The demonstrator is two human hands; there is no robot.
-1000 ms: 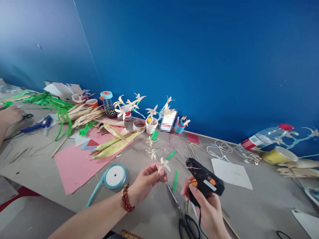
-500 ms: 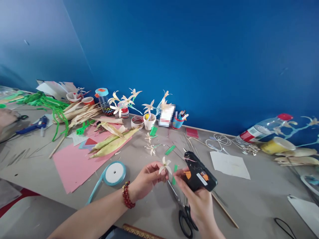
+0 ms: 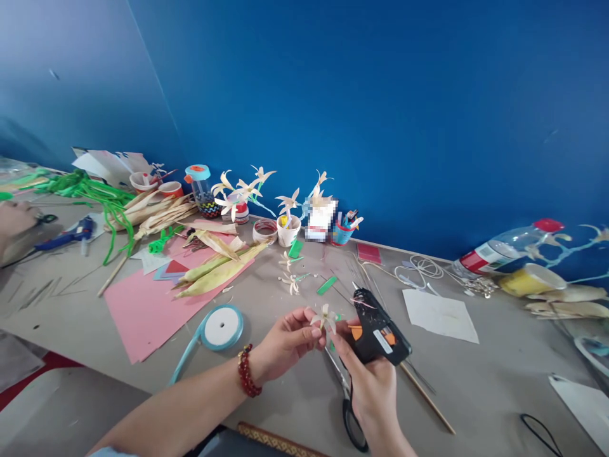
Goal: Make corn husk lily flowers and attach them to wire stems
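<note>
Between the thumb and fingers of my left hand (image 3: 288, 343) is a pale flower (image 3: 325, 317) with pointed petals, facing up. My right hand (image 3: 373, 390) is wrapped round a black hot glue gun (image 3: 387, 333) with an orange trigger; its nozzle points up and away. A right fingertip reaches the flower's edge and seems to touch a petal. Below the hands lie scissors (image 3: 353, 424), partly covered by my right hand. Two smaller pale flowers (image 3: 291, 283) on green stems lie on the table just beyond.
A roll of blue ribbon (image 3: 222, 327), pink paper (image 3: 143, 304) and corn husks (image 3: 216, 270) are on the left. Along the wall stand a white cup (image 3: 288, 231) and a pen cup (image 3: 341, 233). A wooden stick (image 3: 431, 401) and a plastic bottle (image 3: 511, 244) are right. Another person's hand (image 3: 19, 222) is far left.
My right hand has moved left, bringing its fingertip to the flower while keeping the glue gun. The flower has shifted slightly right in my left hand and tilted.
</note>
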